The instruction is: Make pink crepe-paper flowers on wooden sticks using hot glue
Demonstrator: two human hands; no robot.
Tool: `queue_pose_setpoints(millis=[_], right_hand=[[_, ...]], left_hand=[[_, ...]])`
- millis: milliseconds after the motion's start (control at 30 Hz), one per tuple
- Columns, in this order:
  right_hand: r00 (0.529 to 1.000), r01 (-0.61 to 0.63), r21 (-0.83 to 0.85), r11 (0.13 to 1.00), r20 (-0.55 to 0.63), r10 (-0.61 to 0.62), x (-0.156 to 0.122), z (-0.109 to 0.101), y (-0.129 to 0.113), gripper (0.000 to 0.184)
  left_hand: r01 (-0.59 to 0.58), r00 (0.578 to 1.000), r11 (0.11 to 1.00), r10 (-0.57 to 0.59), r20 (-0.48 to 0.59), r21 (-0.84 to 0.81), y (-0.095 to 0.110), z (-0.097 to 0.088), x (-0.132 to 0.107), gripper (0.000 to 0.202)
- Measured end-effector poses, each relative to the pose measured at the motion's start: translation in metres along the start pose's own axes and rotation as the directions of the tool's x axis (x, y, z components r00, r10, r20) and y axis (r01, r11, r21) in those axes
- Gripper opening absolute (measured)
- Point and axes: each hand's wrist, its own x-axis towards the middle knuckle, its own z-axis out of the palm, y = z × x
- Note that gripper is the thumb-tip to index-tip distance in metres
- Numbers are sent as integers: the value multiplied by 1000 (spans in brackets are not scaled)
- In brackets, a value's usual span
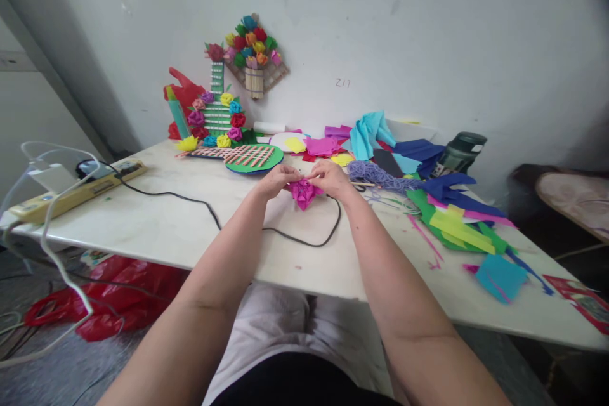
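Observation:
A magenta crepe paper flower (304, 193) with folded petals is held between my two hands, just above the white table. My left hand (281, 180) pinches its upper left edge with thumb and fingers. On the opposite side, my right hand (329, 179) is closed on the upper right petals. Behind my hands lies a green round board (261, 158) with a lattice of brown sticks. A bundle of purple yarn (380, 176) and a thin wooden stick (364, 184) are just right of my right hand.
A black cable (304, 242) loops across the table (157, 219) below the flower. Colored paper (457, 228) and a dark bottle (460, 153) occupy the right side. Paper-flower crafts (219, 114) stand against the wall; a yellow power strip (80, 193) lies left.

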Motion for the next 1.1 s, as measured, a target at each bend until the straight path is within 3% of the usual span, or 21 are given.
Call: queue_pose_setpoints(millis=[367, 567, 767, 933, 1100], right_hand=[[993, 70, 72, 995, 86, -76, -1, -7, 0, 11], [997, 74, 57, 996, 24, -75, 1, -5, 3, 11], [998, 50, 20, 999, -50, -49, 1, -5, 5, 12], [999, 32, -22, 999, -43, -33, 1, -5, 7, 13], [999, 6, -50, 999, -33, -8, 1, -7, 6, 14]], left_hand=[[-16, 1000, 1000, 16, -12, -4, 3, 3, -3, 22], [-32, 999, 997, 32, 0, -69, 4, 3, -2, 21], [-132, 991, 991, 132, 24, 4, 2, 3, -2, 35], [-413, 905, 888, 425, -16, 201, 3, 4, -1, 37], [-474, 822, 694, 569, -9, 541, 12, 3, -3, 27]])
